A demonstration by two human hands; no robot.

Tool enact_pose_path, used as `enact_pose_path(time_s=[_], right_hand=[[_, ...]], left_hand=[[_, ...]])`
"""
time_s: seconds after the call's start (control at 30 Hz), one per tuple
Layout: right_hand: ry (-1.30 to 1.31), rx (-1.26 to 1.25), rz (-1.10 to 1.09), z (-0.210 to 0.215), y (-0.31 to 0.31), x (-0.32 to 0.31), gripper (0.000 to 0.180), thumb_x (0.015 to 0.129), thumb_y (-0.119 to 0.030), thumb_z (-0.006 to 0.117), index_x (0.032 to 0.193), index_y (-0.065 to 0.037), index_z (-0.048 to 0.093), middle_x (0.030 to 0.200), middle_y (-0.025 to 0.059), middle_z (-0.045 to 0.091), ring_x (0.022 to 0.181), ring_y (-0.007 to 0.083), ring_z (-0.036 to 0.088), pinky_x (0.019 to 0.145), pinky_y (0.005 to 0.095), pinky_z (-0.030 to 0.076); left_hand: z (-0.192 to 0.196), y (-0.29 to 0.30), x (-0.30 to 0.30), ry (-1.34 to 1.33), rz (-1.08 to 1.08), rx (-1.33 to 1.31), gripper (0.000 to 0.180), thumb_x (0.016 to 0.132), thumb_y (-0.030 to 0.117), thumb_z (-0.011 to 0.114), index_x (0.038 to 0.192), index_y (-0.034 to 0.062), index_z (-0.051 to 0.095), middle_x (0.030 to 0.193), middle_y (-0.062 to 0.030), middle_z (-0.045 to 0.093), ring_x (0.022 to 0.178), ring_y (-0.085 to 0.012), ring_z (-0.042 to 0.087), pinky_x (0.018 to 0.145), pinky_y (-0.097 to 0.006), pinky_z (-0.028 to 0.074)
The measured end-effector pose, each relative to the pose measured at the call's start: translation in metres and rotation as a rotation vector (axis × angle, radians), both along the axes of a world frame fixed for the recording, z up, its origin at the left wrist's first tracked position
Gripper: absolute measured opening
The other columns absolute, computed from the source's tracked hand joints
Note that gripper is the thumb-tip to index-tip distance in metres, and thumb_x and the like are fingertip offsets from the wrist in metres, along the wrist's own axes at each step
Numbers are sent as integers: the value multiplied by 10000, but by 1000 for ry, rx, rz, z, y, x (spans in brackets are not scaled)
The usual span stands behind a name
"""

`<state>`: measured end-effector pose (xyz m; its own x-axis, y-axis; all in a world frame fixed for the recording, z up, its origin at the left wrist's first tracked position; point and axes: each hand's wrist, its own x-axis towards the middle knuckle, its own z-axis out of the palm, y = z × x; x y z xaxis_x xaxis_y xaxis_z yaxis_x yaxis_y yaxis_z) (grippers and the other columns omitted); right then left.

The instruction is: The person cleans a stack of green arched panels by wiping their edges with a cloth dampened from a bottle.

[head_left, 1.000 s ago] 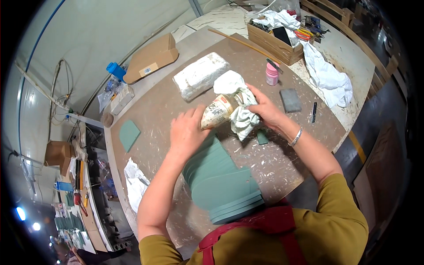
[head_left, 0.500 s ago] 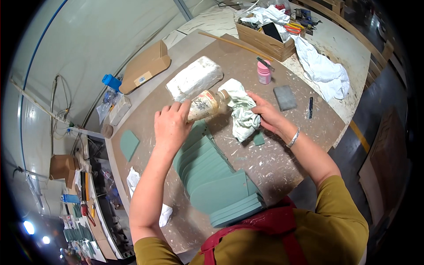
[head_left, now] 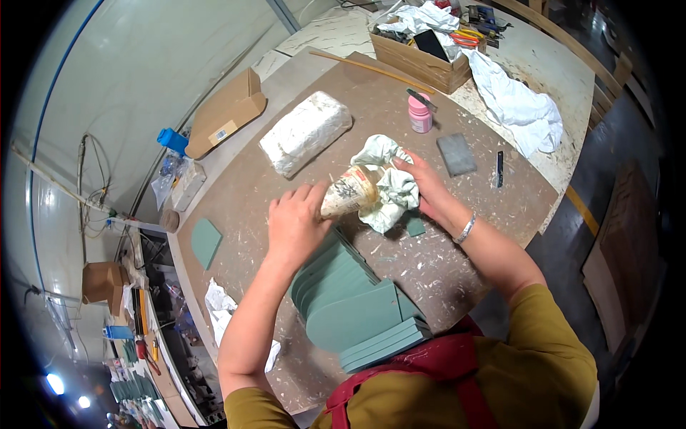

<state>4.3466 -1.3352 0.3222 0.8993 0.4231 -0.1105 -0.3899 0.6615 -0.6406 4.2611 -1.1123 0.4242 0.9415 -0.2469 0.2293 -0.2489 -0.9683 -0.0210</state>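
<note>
My left hand [head_left: 299,219] grips the base of a labelled bottle [head_left: 348,194], which lies tilted with its neck toward the right. In my right hand [head_left: 427,184] is a crumpled pale cloth [head_left: 390,201], pressed against the bottle's neck and covering its mouth. Below the bottle, a fanned stack of green round-ended panels [head_left: 355,312] lies on the brown worktable [head_left: 457,264]. A small green piece [head_left: 415,227] shows just under the cloth. Apart from the stack, one green panel [head_left: 206,243] rests at the left.
Beyond my hands lie a white wrapped block [head_left: 306,132], a pink bottle [head_left: 420,114] with a dark tool across its cap, a grey pad [head_left: 456,154] and a black cutter [head_left: 499,169]. A cardboard box [head_left: 418,64] of tools and rags stands farther back, beside a white cloth [head_left: 516,104].
My left hand has brought the bottle rightward and slightly down. Its neck, bare before, is now wrapped by the cloth in my right hand. The whole view has shifted slightly.
</note>
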Motion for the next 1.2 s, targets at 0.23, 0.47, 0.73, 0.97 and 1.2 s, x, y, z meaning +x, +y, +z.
enact_pose_path(time_s=[0.23,0.47,0.73,0.97,1.2], right_hand=[[-105,-138,3,-15,-9,8,360,998,-116,508,1331,12,459,1171,97,610,992,156,636,830,295,543],[62,40,31,-19,-2,13,366,1010,-158,501,1342,-9,466,1205,91,612,1061,180,630,891,327,539],[-162,44,-43,21,2,61,388,1003,-172,523,1347,1,470,1233,90,601,1108,164,606,943,316,509],[-30,64,-50,21,35,94,360,1003,-177,513,1324,-13,499,1245,118,610,1115,219,620,959,382,521],[-42,-3,62,13,59,109,322,995,-186,544,1246,14,543,1207,134,630,1097,240,627,973,403,518]], left_hand=[[-1,6,5,-11,66,36,554,675,207,812,1187,167,606,975,-52,647,924,-288,620,776,-426,451],[-30,9,29,-60,-30,-25,562,667,174,791,1192,148,594,1002,-65,644,982,-283,605,807,-425,451],[-81,-10,119,59,125,-522,574,708,147,761,1220,65,516,1085,-214,645,1057,-412,592,860,-467,484],[-114,8,145,151,12,-1009,699,657,118,829,1279,34,519,1215,-119,638,1134,-240,602,969,-368,469],[-104,36,134,360,58,-1172,738,694,141,826,1317,-13,463,1243,-145,618,1113,-220,610,976,-354,481]])
